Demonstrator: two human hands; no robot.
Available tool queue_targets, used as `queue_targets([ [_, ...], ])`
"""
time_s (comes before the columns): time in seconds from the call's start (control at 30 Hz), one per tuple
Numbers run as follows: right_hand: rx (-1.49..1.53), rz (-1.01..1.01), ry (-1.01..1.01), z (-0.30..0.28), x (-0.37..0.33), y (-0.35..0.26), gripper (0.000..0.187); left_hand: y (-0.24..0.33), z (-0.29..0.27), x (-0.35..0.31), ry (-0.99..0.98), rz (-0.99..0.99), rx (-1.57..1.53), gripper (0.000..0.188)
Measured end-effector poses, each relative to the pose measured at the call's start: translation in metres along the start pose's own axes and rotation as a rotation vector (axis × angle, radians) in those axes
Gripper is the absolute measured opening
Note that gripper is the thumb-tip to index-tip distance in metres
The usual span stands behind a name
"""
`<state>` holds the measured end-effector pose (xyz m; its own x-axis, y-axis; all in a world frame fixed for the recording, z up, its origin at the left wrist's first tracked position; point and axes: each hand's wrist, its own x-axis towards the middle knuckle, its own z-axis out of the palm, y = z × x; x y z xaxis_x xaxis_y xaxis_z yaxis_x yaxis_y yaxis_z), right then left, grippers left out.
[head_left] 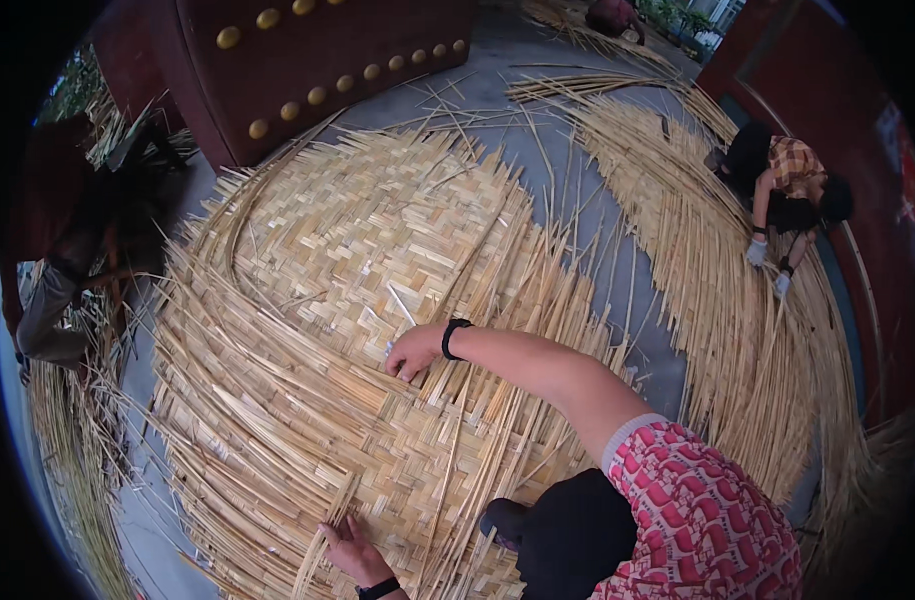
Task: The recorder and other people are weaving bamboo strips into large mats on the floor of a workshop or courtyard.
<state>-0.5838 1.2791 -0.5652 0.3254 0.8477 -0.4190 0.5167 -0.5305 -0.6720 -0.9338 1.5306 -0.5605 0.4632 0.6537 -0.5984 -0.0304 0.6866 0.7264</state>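
Head view: the left hand (353,555) has its grip closed round pale strips (346,494) above the woven mat (412,465), which covers grey floor (665,385); the right hand (420,350) touches mid-mat, its grip unclear.

Gray floor (499,62), dark red gold-studded panel (352,50), red wall (827,95) at right.
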Motion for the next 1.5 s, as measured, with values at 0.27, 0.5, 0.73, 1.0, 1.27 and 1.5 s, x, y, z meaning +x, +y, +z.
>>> queue_targets([
  [0.27,0.231,-0.003,0.051,-0.009,0.009,-0.027,0.029,0.023,-0.01,0.003,0.14,0.039,-0.038,0.027],
  [0.5,-0.06,0.03,0.081,-0.022,-0.003,-0.007,0.021,0.012,0.014,-0.002,0.117,0.088,-0.116,0.022],
  [0.73,0.084,-0.009,0.036,-0.04,0.025,-0.038,0.016,0.032,-0.015,-0.002,0.153,0.226,-0.148,0.015],
  [1.0,0.004,0.099,-0.202,-0.031,0.012,-0.046,0.019,0.032,-0.072,0.02,0.217,0.066,-0.002,0.012],
  [1.27,0.115,0.081,-0.021,0.002,0.007,-0.02,0.035,0.025,-0.009,-0.009,0.052,0.014,-0.127,0.022],
  [1.5,0.314,0.126,-0.13,-0.005,0.014,-0.024,0.03,0.005,-0.024,0.01,0.094,0.076,-0.146,0.025],
])
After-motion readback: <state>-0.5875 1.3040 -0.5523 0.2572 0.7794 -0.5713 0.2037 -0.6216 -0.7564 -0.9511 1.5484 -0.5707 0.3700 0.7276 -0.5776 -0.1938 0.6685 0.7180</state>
